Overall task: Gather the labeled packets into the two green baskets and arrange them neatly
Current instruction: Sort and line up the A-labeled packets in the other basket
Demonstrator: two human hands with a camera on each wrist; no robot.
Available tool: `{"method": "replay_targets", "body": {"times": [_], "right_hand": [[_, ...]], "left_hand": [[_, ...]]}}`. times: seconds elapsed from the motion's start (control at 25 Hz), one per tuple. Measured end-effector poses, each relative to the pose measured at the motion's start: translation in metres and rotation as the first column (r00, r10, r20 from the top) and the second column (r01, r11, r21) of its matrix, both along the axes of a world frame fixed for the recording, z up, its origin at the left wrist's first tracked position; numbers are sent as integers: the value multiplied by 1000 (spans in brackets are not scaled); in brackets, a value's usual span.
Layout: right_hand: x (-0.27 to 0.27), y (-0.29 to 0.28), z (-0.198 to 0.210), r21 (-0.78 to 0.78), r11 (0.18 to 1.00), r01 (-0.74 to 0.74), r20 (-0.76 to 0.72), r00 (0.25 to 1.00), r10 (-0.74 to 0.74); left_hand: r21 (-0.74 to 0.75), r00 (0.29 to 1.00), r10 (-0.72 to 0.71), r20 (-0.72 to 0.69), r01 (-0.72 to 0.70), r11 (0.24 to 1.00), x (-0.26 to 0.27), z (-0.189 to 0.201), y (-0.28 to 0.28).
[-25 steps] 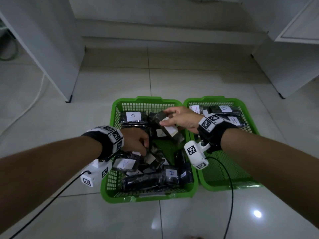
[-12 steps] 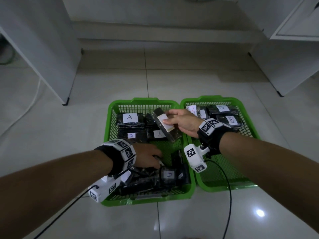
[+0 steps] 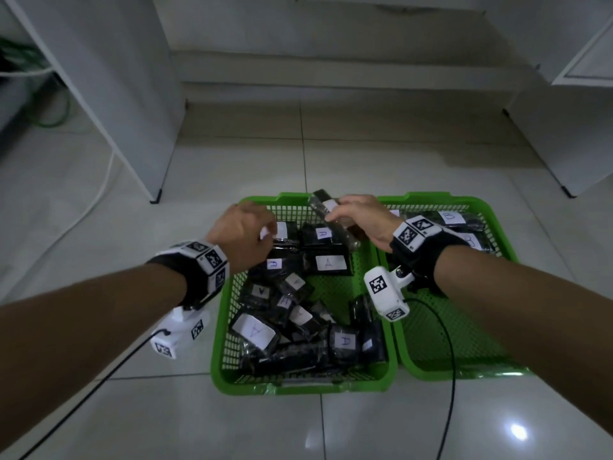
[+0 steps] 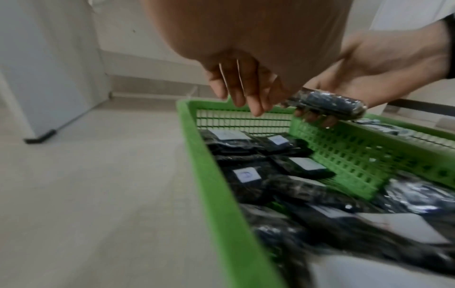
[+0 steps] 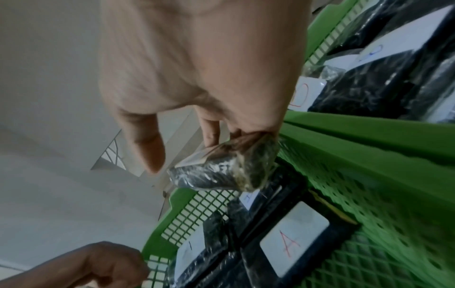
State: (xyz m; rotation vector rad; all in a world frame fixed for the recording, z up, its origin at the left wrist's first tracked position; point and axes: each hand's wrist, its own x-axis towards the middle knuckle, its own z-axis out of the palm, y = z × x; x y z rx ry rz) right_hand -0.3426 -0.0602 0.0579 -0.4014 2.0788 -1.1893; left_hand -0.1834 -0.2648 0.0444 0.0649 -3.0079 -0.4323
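head: right grip [image 3: 356, 217] clamped on a dark packet [image 3: 331, 215] over left basket [image 3: 298, 385] far edge; packets there marked "A" [image 3: 328, 263], right basket [image 3: 464, 370] "B" [image 3: 450, 217] | left wrist: left grip [image 4: 246, 85] loosely apart, empty | right wrist: held packet's label unreadable

The floor [image 3: 381, 161] is laid with large, pale, glossy tiles with thin dark joints, and a bright glint of light shows on a near tile at the right. Two green baskets stand directly on it, side by side with their long rims touching: the left basket [image 3: 220, 330] and the right basket [image 3: 497, 227]. A white cabinet panel [image 3: 109, 94] stands on the floor to the far left on a small dark foot, and a second white cabinet [image 3: 564, 134] stands at the far right. A white cable [image 3: 99, 190] trails across the tiles at the left.
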Motion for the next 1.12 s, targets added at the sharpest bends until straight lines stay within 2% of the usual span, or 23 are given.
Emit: {"method": "replay_targets", "body": {"times": [0.08, 0.2, 0.32, 0.48, 0.76, 0.96, 1.12], "right_hand": [[-4, -2, 9, 93, 996, -7, -193, 981, 25], [-4, -4, 8, 239, 966, -97, -483, 851, 205], [2, -6, -6, 419, 891, -174, -605, 678, 417], [8, -18, -18, 617, 776, -135, -643, 483, 595], [15, -33, -17, 705, 699, -118, -611, 399, 684], [17, -34, -20, 710, 692, -130, -593, 419, 687], [17, -30, -11, 655, 747, -114, -623, 478, 619]], "left_hand": [[-150, 992, 23, 124, -4, 989, -3, -2, -17], [-320, 920, 44, 389, 90, 943, -2, -13, -16], [-386, 898, 60, 436, 126, 914, -2, -22, -10], [-419, 904, 72, 421, 123, 900, -2, -21, -7], [-422, 902, 52, 428, 148, 894, 1, -22, -6], [-373, 897, 41, 441, 141, 917, -2, -22, -9], [-348, 906, 32, 422, 129, 929, 1, -20, -10]]}}
